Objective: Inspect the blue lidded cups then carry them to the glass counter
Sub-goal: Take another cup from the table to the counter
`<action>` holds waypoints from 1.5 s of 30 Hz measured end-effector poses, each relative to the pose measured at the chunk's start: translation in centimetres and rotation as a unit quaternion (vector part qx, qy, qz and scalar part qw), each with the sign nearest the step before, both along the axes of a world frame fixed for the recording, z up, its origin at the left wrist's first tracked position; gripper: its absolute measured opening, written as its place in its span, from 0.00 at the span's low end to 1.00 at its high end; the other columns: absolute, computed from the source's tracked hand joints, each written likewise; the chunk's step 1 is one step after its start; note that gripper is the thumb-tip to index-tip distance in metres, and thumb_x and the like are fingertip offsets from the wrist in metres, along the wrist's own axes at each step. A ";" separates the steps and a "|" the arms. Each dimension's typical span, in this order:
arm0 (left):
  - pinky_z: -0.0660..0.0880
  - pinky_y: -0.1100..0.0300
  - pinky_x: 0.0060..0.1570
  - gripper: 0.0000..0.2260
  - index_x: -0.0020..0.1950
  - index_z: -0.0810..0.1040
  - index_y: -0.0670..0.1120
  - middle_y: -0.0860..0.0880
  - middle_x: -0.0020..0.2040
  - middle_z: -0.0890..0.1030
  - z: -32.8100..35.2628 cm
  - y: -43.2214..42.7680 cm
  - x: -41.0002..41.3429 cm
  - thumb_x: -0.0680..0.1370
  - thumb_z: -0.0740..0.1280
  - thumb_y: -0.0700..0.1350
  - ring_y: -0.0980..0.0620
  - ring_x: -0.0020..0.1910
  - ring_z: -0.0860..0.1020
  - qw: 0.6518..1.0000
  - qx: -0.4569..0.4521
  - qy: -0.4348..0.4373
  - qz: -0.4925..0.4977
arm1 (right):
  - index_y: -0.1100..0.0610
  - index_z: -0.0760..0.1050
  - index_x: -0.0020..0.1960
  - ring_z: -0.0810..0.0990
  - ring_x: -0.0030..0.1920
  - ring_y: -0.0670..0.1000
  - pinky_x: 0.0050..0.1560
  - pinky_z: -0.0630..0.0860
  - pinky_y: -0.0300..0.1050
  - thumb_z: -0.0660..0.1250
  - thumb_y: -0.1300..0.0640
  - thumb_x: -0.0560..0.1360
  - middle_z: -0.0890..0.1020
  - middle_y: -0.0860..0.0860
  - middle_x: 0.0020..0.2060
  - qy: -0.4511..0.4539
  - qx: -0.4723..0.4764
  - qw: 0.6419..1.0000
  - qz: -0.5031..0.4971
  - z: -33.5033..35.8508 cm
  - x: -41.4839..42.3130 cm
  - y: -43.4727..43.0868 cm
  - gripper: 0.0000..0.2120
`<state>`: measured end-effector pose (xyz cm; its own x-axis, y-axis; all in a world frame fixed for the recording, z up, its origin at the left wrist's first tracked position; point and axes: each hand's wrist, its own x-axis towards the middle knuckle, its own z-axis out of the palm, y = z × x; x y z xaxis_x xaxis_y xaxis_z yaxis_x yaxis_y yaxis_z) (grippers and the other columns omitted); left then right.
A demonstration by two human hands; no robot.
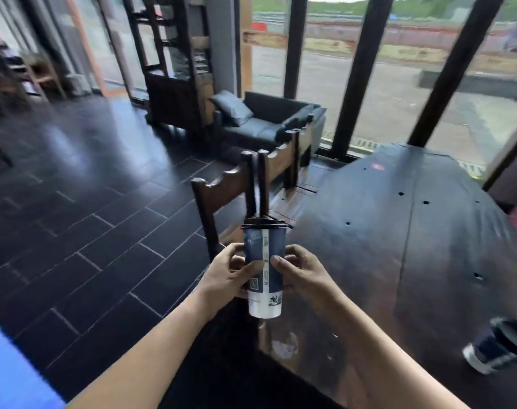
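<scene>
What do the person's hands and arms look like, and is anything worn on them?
The left hand and the right hand are bare, without gloves, and no ring shows. The left forearm and the right forearm are bare down to the picture's edge: no sleeve, watch or bracelet is in view.

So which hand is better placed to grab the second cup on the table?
Right. The second cup is on the table on the side of the right hand; the left hand would have to cross the held cup.
</scene>
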<state>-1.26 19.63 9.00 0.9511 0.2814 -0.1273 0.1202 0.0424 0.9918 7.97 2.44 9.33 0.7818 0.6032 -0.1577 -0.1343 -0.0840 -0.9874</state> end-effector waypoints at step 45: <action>0.85 0.46 0.44 0.29 0.61 0.78 0.50 0.39 0.58 0.81 -0.9 60.7 -22.3 0.64 0.76 0.60 0.38 0.57 0.83 0.630 0.010 0.028 0.776 | 0.61 0.74 0.65 0.83 0.53 0.53 0.47 0.85 0.44 0.68 0.60 0.81 0.82 0.60 0.56 -0.073 -0.022 0.610 0.789 -0.7 -16.5 91.0 0.13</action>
<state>-23.55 80.35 8.07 -0.4777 0.8689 -0.1297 -0.0160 0.1390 0.9902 -8.54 93.47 8.61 -0.7585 0.6204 -0.1994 0.2372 -0.0222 -0.9712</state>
